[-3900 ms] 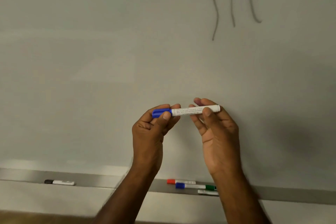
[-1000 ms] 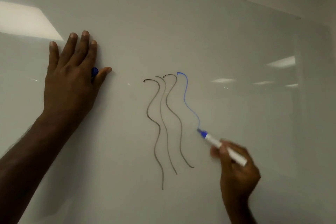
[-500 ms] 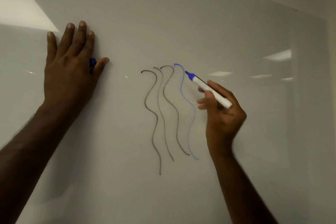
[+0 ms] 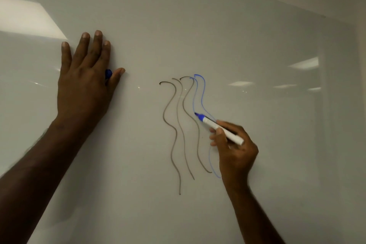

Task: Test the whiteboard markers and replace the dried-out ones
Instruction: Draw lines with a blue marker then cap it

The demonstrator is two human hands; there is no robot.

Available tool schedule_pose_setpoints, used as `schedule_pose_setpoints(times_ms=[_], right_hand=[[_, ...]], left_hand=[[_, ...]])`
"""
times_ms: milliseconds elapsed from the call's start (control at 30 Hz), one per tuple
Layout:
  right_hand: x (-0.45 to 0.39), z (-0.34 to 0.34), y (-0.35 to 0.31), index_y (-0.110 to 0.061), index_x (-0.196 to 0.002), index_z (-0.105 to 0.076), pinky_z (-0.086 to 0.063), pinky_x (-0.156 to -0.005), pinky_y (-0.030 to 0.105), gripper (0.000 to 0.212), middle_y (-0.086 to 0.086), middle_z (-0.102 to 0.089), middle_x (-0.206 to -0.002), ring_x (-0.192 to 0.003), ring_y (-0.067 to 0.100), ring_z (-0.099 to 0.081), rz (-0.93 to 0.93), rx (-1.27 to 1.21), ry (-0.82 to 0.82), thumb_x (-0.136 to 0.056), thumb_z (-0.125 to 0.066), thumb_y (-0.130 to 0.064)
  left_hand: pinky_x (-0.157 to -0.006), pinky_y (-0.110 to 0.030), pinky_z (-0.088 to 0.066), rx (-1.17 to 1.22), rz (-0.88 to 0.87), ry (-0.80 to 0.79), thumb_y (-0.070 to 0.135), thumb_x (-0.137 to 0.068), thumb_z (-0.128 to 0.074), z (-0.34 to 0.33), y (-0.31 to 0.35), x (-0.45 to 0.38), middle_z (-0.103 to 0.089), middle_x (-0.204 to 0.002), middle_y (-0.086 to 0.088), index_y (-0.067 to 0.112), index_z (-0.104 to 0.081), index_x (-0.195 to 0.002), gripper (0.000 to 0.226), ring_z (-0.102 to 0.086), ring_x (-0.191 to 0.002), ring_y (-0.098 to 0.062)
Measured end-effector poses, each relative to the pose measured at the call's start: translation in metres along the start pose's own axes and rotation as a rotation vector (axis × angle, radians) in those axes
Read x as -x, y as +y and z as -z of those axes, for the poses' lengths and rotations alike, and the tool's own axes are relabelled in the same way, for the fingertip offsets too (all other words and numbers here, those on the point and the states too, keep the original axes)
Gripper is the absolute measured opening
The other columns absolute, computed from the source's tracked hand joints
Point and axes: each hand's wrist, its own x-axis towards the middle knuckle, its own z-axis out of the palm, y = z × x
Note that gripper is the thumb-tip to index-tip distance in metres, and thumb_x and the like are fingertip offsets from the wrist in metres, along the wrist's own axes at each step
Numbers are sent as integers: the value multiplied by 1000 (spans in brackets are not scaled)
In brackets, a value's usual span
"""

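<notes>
The right hand (image 4: 234,148) pinches the marker (image 4: 219,128) between thumb and fingers, which curl round its white barrel. The barrel's long axis runs up and to the left from the grip, and the blue tip touches the board (image 4: 237,45) at the lower end of a short blue line (image 4: 195,93), just right of the three grey lines (image 4: 174,128). A longer blue line (image 4: 202,93) lies further right; its lower part passes behind the hand. The stroke in hand will probably carry on downward, so the tip must travel toward the grip.

The left hand (image 4: 85,85) lies flat on the board, fingers straight, well left of the grey lines. A blue cap (image 4: 108,73) peeks out between thumb and forefinger; how it is held is hidden. The marker's far end is blurred.
</notes>
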Motion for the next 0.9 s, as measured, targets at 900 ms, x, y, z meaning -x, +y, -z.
schedule_pose_setpoints(times_ms=[900], right_hand=[[-40, -18, 0, -1, -109, -69, -55, -56, 31, 17, 12, -74, -95, -81, 27, -72, -56, -49, 7, -94, -63, -1]], left_hand=[[-125, -52, -5, 16, -4, 0, 42, -106, -36, 1, 0, 0, -21, -165, -12, 5, -28, -155, 62, -14, -154, -30]])
